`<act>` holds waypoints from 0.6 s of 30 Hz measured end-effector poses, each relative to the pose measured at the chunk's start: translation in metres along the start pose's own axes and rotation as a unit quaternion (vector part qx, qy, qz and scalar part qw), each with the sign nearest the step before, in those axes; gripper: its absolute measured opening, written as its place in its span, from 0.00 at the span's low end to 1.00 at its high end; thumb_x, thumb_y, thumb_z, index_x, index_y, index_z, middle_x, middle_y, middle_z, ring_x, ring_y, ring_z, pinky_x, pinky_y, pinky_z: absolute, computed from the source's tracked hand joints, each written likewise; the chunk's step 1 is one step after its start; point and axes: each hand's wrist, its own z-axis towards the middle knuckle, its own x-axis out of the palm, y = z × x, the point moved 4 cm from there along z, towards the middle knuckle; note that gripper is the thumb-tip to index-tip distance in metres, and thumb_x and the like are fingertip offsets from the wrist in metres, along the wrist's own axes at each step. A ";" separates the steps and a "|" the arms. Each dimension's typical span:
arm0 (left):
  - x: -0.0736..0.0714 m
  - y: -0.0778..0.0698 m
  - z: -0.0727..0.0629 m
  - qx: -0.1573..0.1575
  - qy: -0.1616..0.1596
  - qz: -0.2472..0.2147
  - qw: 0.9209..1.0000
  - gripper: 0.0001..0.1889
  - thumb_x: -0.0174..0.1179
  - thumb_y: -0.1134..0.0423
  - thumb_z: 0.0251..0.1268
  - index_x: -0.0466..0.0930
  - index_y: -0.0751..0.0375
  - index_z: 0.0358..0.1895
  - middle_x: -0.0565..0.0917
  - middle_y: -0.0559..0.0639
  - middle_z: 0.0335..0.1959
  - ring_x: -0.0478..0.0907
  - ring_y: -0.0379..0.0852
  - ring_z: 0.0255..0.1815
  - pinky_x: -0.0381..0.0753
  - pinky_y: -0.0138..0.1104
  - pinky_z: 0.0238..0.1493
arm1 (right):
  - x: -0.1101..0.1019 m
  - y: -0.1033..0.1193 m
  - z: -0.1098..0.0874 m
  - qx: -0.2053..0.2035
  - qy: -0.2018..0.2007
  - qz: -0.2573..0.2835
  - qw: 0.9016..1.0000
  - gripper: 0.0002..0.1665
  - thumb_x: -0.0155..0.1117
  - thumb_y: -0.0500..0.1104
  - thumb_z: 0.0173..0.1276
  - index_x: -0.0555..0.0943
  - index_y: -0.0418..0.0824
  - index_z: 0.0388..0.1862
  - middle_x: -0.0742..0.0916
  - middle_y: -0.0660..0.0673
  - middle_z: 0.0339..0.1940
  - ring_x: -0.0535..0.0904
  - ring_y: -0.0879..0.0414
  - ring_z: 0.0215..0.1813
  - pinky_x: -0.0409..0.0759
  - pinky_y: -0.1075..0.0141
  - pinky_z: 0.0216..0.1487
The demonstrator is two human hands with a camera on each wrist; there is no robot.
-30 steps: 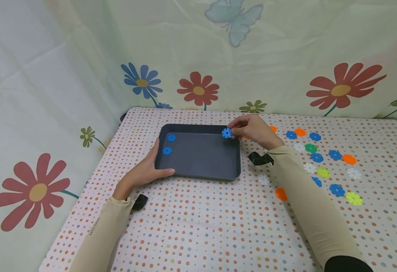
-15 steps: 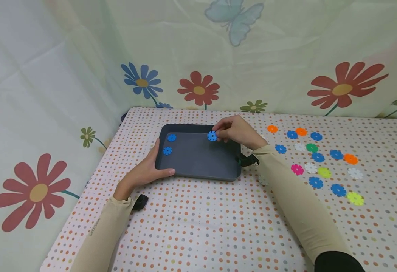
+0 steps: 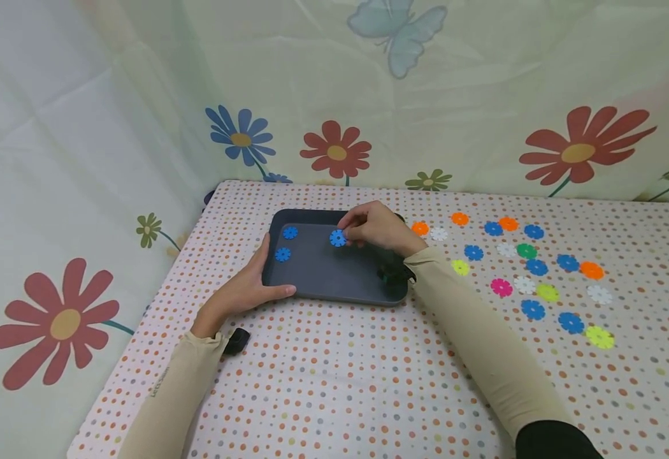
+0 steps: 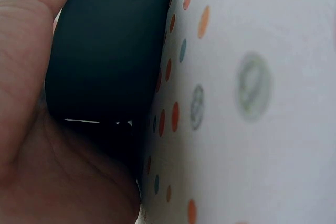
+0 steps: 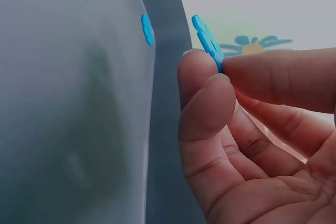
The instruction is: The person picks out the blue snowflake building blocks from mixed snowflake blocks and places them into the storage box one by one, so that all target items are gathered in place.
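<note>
A dark grey rectangular tray (image 3: 317,271) lies on the dotted table. My left hand (image 3: 245,287) rests against its near left corner, thumb along the front edge and straight fingers up the left side. Between thumb and fingertips, my right hand (image 3: 380,228) pinches a blue flower-shaped plastic disc (image 3: 337,238), held above the tray. In the right wrist view the pinched disc (image 5: 209,41) is tilted, seen nearly edge-on. Two matching blue discs, one farther back (image 3: 290,233) and one nearer (image 3: 283,255), lie at the tray's left side. The left wrist view shows the dark tray wall (image 4: 110,45) beside the palm.
Right of the tray, loose discs are scattered in several colours, among them an orange disc (image 3: 420,228), a pink disc (image 3: 501,287), a green disc (image 3: 526,250) and a yellow disc (image 3: 599,336). A flower-printed curtain (image 3: 472,95) hangs behind the table.
My right hand has moved left over the tray with the blue disc, from near the back right corner to around the middle. The left hand and the tray stay put.
</note>
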 end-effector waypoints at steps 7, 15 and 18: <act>0.000 0.000 0.001 0.000 0.002 -0.010 1.000 0.70 0.71 0.34 0.65 0.19 0.46 0.87 0.27 0.49 0.89 0.30 0.55 0.88 0.45 0.62 0.81 | 0.016 0.007 0.007 -0.019 0.017 -0.019 0.999 0.07 0.68 0.31 0.75 0.88 0.29 0.47 0.90 0.39 0.35 0.86 0.40 0.38 0.84 0.61 0.39; 0.000 0.002 0.002 0.004 0.003 -0.013 1.000 0.70 0.71 0.35 0.65 0.19 0.48 0.87 0.27 0.49 0.89 0.30 0.54 0.88 0.45 0.62 0.81 | 0.034 0.011 0.016 -0.029 0.042 -0.025 0.998 0.07 0.67 0.30 0.75 0.88 0.29 0.46 0.90 0.40 0.34 0.86 0.45 0.36 0.85 0.58 0.41; 0.000 0.002 0.001 0.008 0.003 -0.012 1.000 0.70 0.71 0.35 0.66 0.18 0.49 0.87 0.27 0.49 0.89 0.30 0.54 0.88 0.45 0.62 0.81 | 0.040 0.014 0.019 -0.030 0.050 -0.024 0.998 0.07 0.67 0.30 0.75 0.88 0.29 0.46 0.90 0.39 0.34 0.86 0.43 0.37 0.85 0.58 0.40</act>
